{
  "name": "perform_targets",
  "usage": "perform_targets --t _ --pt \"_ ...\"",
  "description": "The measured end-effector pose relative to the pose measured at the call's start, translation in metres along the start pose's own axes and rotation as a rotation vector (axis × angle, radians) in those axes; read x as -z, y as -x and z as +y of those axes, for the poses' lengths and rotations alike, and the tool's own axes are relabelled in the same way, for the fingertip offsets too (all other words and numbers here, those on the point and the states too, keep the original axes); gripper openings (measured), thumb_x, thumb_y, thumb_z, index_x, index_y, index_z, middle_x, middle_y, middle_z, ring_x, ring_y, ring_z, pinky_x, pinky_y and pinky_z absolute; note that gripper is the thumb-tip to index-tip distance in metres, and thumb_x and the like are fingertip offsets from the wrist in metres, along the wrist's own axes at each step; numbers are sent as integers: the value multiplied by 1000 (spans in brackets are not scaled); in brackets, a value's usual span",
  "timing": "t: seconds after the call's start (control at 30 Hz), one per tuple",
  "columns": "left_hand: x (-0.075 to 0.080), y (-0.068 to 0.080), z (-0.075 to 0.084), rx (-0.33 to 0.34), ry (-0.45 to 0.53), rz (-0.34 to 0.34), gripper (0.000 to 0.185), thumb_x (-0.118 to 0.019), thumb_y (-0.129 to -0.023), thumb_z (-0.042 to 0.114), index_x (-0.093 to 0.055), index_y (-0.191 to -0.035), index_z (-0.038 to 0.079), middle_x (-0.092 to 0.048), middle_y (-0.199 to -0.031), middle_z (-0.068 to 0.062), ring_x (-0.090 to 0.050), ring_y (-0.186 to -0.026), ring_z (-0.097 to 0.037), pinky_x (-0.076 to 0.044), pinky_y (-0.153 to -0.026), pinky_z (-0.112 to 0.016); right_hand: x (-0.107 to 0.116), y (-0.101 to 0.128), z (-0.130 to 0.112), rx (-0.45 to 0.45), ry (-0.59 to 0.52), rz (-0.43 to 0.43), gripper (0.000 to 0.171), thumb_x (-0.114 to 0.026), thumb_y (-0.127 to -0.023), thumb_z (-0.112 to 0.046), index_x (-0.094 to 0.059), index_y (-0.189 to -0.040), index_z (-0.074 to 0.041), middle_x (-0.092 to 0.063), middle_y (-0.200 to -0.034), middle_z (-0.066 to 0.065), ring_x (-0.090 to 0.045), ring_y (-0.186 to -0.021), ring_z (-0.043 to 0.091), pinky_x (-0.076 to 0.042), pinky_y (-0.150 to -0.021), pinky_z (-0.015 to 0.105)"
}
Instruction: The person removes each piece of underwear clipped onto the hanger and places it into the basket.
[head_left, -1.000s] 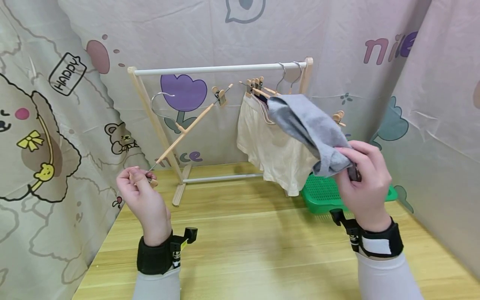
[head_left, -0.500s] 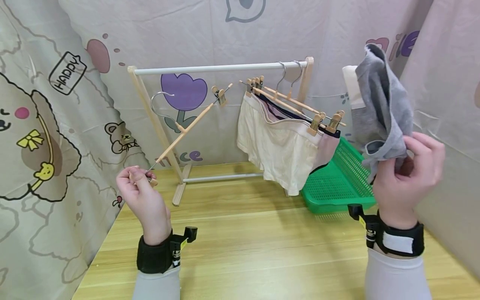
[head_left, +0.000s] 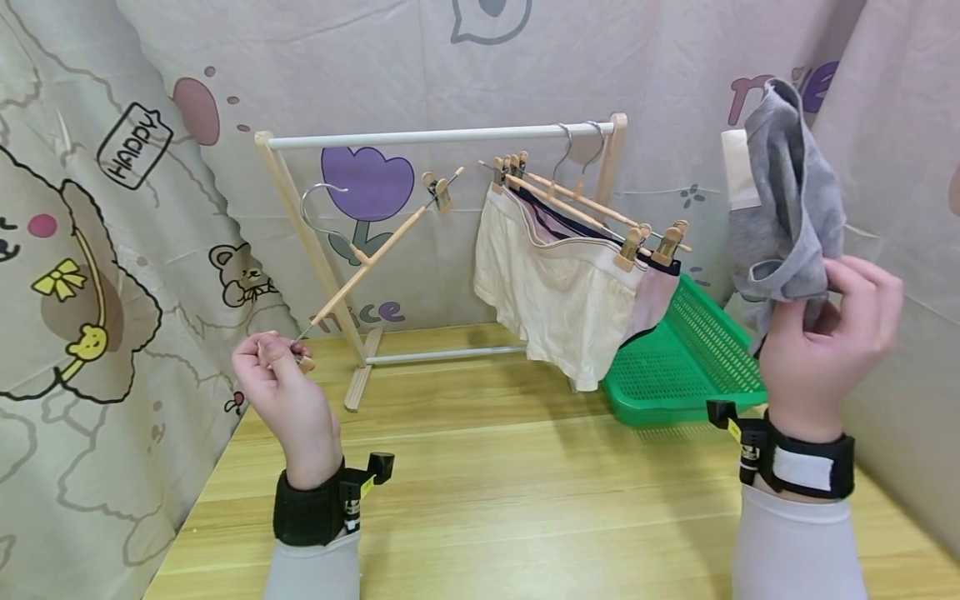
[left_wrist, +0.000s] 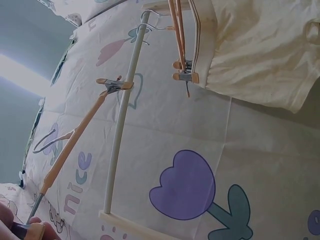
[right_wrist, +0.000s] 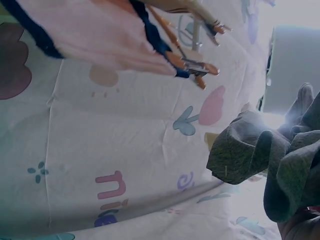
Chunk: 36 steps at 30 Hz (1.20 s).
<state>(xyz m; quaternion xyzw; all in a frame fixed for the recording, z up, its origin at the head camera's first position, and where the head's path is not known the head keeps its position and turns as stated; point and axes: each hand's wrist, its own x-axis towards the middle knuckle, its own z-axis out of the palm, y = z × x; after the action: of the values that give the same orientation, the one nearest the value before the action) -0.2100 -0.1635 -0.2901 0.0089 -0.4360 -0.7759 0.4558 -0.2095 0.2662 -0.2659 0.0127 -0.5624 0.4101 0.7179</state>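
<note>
My left hand (head_left: 281, 379) pinches the lower end of a wooden clip hanger (head_left: 367, 262), right at its clip. The hanger slants up to the right, with its metal hook to the left and another clip (head_left: 442, 193) at the far end. On the right, my right hand (head_left: 832, 342) grips a crumpled grey cloth garment (head_left: 798, 192) by its lower part. A white tag or patch (head_left: 741, 171) shows at the garment's left side. In the right wrist view the grey garment (right_wrist: 295, 155) hangs in loose folds above the fingers.
A small clothes rack (head_left: 450, 136) stands at the back. At its right end, cream underpants (head_left: 555, 283) and pink underpants with dark trim (head_left: 656, 296) hang from clip hangers. Behind them sits a green basket (head_left: 682, 408) on the wooden table (head_left: 487, 500). Printed curtains surround the table.
My right hand has moved right with the grey garment, from in front of the hanging underpants, and the garment now stands more upright. My left hand and its hanger have barely moved.
</note>
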Motion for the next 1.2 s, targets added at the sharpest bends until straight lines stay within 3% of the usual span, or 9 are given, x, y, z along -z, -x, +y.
perform_targets --t 0.23,0.43,0.63,0.73,0.83,0.9,1.0,1.2 --pt "0 0 0 -4 18 -6 10 -44 -110 16 -46 -107 7 -46 -92 -5 -47 -85 -18 -40 -77 -22 3 -4 3 -49 117 -77 25 -60 -91 -5 -70 -106 13 -52 -103 -22 -53 -98 -1 -34 -70 10" --pt "1 -1 1 1 5 -3 9 -43 -110 16 -46 -106 8 -46 -93 -5 -47 -85 -18 -40 -77 -22 9 -6 27 -85 257 -192 26 -56 -91 -1 -74 -110 4 -47 -103 -31 -49 -99 -10 -37 -75 9" --pt "1 -1 1 -2 10 -1 10 -44 -110 16 -45 -104 8 -45 -92 -5 -47 -85 -18 -40 -77 -22 11 -4 46 -108 331 -338 31 -57 -91 -1 -72 -117 5 -42 -105 -32 -45 -94 -13 -37 -75 7" --pt "2 -1 1 -7 16 0 10 -44 -110 15 -46 -104 7 -45 -92 -5 -47 -85 -19 -40 -76 -22 11 -3 52 -92 367 -418 32 -58 -91 0 -71 -119 6 -58 -104 -13 -54 -96 1 -34 -81 10" --pt "2 -1 1 -5 12 -3 9 -44 -110 15 -45 -105 8 -45 -92 -5 -48 -85 -18 -40 -77 -22 11 -2 57 -69 397 -504 32 -58 -92 1 -69 -120 9 -64 -109 20 -60 -104 30 -41 -89 29" --pt "2 -2 1 -3 5 -4 9 -44 -110 15 -45 -105 8 -45 -93 -5 -48 -85 -18 -39 -78 -22 11 -2 59 -63 413 -558 31 -57 -93 0 -68 -120 11 -60 -115 33 -57 -109 46 -42 -92 45" --pt "2 -2 2 0 -1 -5 9 -43 -110 15 -45 -106 8 -45 -94 -5 -48 -86 -18 -39 -78 -22 10 -1 62 -76 438 -629 32 -56 -94 -1 -66 -121 13 -59 -116 35 -55 -112 51 -40 -93 61" --pt "2 -1 2 -1 -8 -5 8 -43 -110 15 -45 -106 9 -45 -94 -5 -48 -86 -18 -40 -78 -22 10 0 66 -97 497 -755 33 -56 -94 -2 -64 -122 13 -58 -119 36 -54 -114 53 -40 -95 64"
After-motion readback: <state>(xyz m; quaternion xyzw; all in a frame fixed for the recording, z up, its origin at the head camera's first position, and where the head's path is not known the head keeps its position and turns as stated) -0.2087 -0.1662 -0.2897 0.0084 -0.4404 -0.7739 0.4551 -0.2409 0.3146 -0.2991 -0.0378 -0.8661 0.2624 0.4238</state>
